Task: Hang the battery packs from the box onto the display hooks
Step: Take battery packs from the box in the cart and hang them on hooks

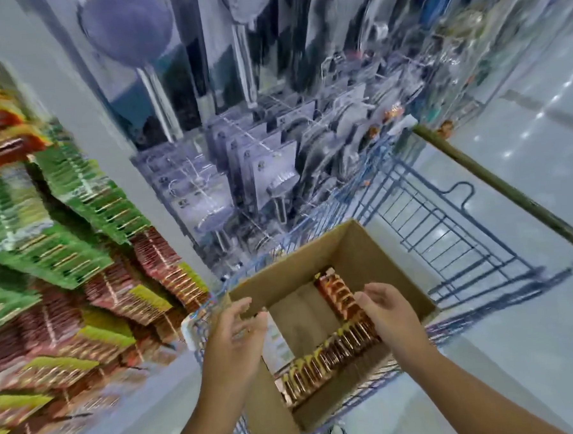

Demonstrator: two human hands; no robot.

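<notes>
Open cardboard box (373,245) in a blue wire cart (445,228), holding two rows of battery packs (338,353): one along the near wall, one along the right wall, too tightly stacked to count. Left hand (235,339) over the box's left rim, fingers loose and apart, empty; right hand (391,314) over the right-hand row, fingers loosely bent, grip on packs not discernible. Left of the cart, display hooks (79,207) crowded with green and red packs, blurred.

A blue wire cart (445,228) stands on the glossy pale floor (533,320), with blurred clear-packaged hanging goods (259,158) ahead.
</notes>
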